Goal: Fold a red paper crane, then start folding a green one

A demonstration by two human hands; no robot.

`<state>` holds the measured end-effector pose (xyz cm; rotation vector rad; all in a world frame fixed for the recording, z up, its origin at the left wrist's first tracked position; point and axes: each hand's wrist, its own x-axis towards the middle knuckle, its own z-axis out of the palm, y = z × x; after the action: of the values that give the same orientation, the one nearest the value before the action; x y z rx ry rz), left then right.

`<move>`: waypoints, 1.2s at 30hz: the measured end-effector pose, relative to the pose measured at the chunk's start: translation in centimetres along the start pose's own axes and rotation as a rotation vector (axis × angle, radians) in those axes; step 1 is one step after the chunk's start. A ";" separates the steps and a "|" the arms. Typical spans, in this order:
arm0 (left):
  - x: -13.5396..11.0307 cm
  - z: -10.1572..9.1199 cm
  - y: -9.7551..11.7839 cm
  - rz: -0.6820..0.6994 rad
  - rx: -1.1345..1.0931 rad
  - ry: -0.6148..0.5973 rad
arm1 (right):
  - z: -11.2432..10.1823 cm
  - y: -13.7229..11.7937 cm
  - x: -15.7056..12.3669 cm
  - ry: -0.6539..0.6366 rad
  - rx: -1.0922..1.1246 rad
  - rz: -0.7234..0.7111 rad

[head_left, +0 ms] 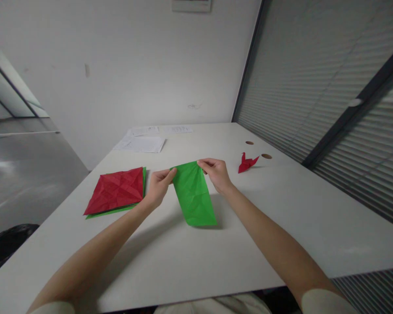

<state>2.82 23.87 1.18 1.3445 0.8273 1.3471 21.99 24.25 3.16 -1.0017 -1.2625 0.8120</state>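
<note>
A creased sheet of green origami paper (196,196) hangs between my two hands, its lower edge close to the white table. My left hand (160,185) pinches its upper left corner between thumb and fingers. At the upper right corner, my right hand (216,172) grips it the same way. Left of my left hand lies a stack of creased sheets, a red paper (118,189) on top and green paper (114,212) showing beneath it. A folded red paper crane (247,162) stands on the table to the right of my right hand.
Printed white sheets (144,144) lie at the table's (314,226) far left. Two round holes, a nearer one (266,156) and a farther one (249,142), pierce the tabletop near its right edge. Window blinds (330,87) run along the right. A black bag (8,244) is below the left edge.
</note>
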 end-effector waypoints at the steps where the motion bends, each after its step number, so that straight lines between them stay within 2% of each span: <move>1: 0.0 0.0 0.1 0.016 0.000 0.007 | 0.1 0.0 0.0 -0.003 0.007 0.003; 5: 0.2 0.0 0.3 0.064 -0.021 0.019 | 0.2 -0.2 0.0 -0.010 0.045 0.010; 9: 0.3 -0.2 0.1 0.116 0.065 0.066 | 0.4 -0.1 0.1 -0.022 0.064 0.018; 14: 0.2 -0.3 -0.1 0.158 0.136 0.066 | 0.5 0.2 0.2 -0.016 0.078 0.046; 18: 0.0 0.0 -0.1 0.139 0.182 0.036 | 0.4 0.3 0.4 -0.012 0.135 0.073; 24: -0.1 0.1 0.0 0.074 0.129 0.006 | 0.0 0.0 0.5 -0.029 0.108 0.069; 30: -0.3 0.1 0.6 0.233 0.380 0.094 | -0.2 0.1 0.7 -0.056 0.103 0.086; 33: -0.3 0.0 0.8 0.197 0.437 0.019 | -0.7 -0.9 0.7 -0.129 -0.014 0.052; 36: -0.5 0.2 0.6 0.100 0.490 -0.174 | -1.1 -2.7 0.0 -0.230 -0.203 -0.070</move>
<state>2.82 23.24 1.63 1.8756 1.0209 1.1189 22.98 23.13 5.65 -1.0400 -1.5931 0.7719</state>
